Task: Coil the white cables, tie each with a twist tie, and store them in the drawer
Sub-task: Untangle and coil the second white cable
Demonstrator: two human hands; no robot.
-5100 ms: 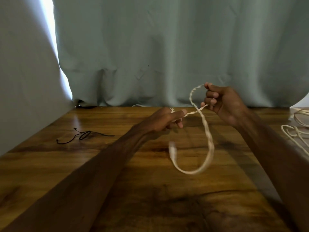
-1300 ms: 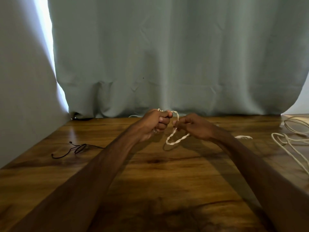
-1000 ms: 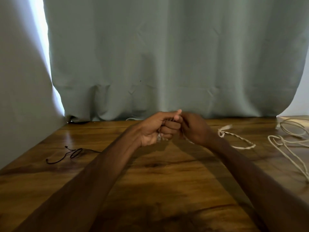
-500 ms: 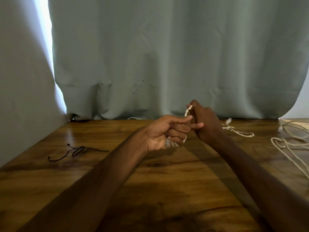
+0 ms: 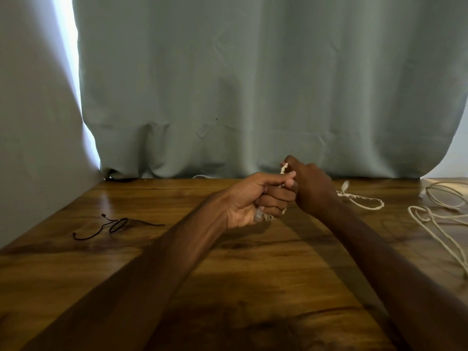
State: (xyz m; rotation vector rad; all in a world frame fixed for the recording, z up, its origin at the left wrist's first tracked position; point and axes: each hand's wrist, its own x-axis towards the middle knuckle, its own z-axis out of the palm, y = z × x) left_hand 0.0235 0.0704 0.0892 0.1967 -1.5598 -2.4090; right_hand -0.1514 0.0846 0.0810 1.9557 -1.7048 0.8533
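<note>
Since a moment ago we have closed our left hand [image 5: 255,198] tighter around the gathered coil of twisted white cable [image 5: 269,217]. Our right hand [image 5: 310,188], touching it, pinches the cable's upright loop above; the tail trails rightward along the brown wooden table [image 5: 253,287].

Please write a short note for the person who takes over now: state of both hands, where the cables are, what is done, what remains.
Left hand: fist closed on the coiled part of the white twisted cable.
Right hand: pinching the same cable at the top; its tail lies on the wooden table.
Loose white cables: uncoiled at the table's right edge.
Black twist tie: on the table, left, untouched.
Done: coiling partly.
Left: finish coil, tie, remaining cables, store. Drawer not in view.
</note>
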